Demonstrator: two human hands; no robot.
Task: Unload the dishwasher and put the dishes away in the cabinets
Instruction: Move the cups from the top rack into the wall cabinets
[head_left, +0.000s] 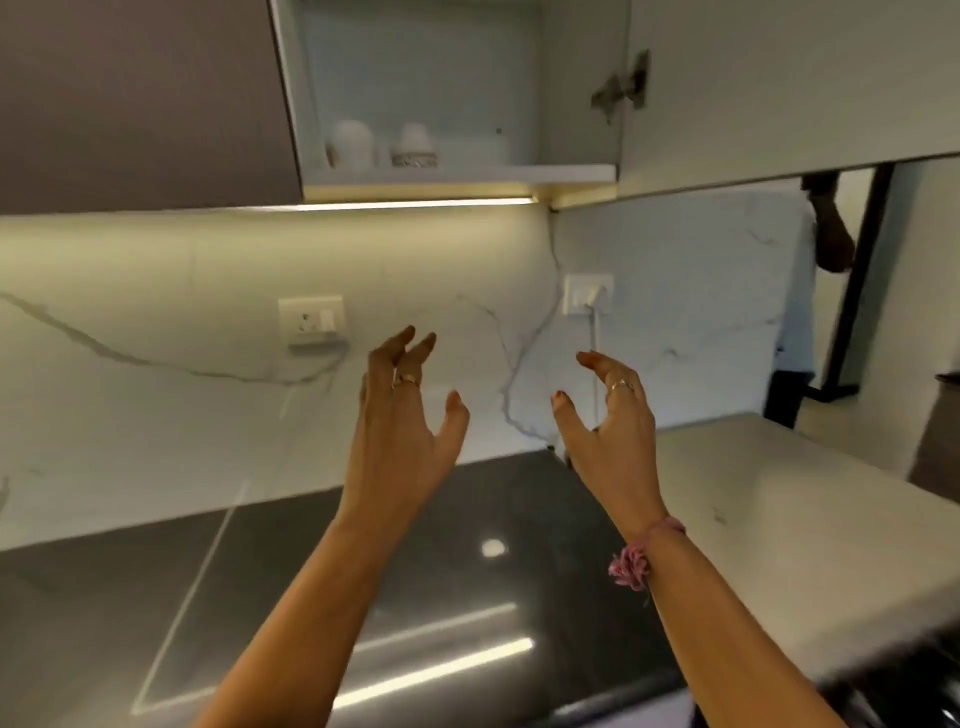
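My left hand (405, 415) and my right hand (610, 421) are both raised above the dark counter (452, 561), fingers spread, palms facing each other, holding nothing. Above them an upper cabinet (457, 174) stands open, its door (779, 88) swung out to the right. On its bottom shelf, at the left, stand two white cups: a plain one (353, 143) and one with a patterned band (414, 148). Both hands are well below the shelf. The dishwasher is out of view.
A closed brown cabinet (140, 104) hangs at upper left. Two wall sockets (310, 317) (587, 301) sit on the marble backsplash, the right one with a plug and cord. A pale counter (800, 519) extends to the right. Another person (810, 291) stands at the far right.
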